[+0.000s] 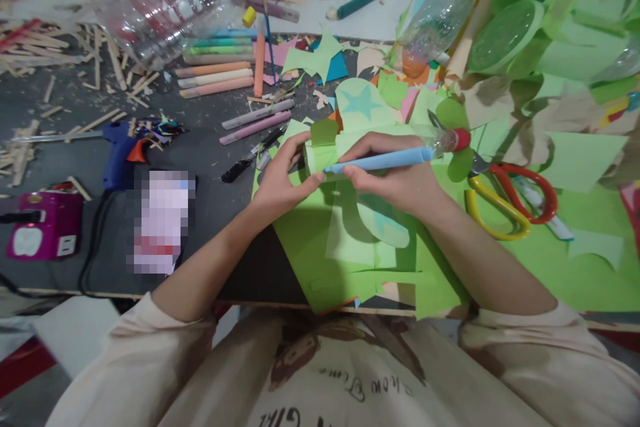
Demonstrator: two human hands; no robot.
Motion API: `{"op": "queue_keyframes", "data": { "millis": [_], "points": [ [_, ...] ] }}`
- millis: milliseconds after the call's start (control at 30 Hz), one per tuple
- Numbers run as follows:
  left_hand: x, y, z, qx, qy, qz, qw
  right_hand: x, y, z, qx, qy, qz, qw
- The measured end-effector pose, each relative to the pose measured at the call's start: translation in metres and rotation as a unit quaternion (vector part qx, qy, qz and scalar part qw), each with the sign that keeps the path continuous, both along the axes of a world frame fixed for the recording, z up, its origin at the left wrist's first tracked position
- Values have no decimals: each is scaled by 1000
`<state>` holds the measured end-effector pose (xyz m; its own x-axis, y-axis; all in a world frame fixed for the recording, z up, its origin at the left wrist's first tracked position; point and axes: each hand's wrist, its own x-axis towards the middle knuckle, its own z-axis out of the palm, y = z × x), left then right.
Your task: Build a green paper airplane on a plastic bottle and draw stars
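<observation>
My left hand (280, 177) is closed round the left end of a bottle wrapped in light green paper (315, 157), thumb in front and fingers behind. At the bottle's right end a clear neck with a red cap (461, 139) sticks out. My right hand (395, 177) grips a light blue marker (387, 160), its tip against the green paper close to my left thumb. A darker green rounded piece (325, 132) stands up at the wrapped end. Below lies a pale green cutout (383, 221) with blue marks. Behind the bottle is a rounded pale piece with a blue star (359, 103).
Scissors (510, 200) with red and yellow handles lie right, on green sheets (525, 273). Left are a phone (163, 220), a blue glue gun (117, 153) and a magenta box (45, 225). Several markers (217, 73), wood sticks (30, 47) and plastic bottles (175, 7) lie behind.
</observation>
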<state>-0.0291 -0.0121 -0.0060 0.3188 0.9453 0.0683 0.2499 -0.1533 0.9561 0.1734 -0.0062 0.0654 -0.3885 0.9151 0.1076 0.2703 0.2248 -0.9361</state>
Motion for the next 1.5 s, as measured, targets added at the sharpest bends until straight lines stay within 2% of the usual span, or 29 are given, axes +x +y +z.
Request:
{"op": "queue_keyframes", "data": {
  "millis": [167,300,400,533,800,1200,1500],
  "points": [
    [-1,-1,-2,-11,10,5,1000,1,2,0,-5,-9,1,1000],
    [-2,-2,-1,-20,8,12,1000,3,4,-5,14,37,-38,999],
    [-2,-2,-1,-23,8,8,1000,4,5,-8,28,61,-40,997],
    [-2,-2,-3,-21,15,11,1000,3,4,-5,27,40,-30,998],
    [-1,-1,-2,0,26,4,1000,-2,1,-5,14,16,-64,998],
    [-1,-1,-3,0,27,4,1000,-1,0,-8,19,-8,-61,998],
    [-1,-1,-3,-5,17,0,1000,1,2,-3,14,-18,-32,999]
  ]
}}
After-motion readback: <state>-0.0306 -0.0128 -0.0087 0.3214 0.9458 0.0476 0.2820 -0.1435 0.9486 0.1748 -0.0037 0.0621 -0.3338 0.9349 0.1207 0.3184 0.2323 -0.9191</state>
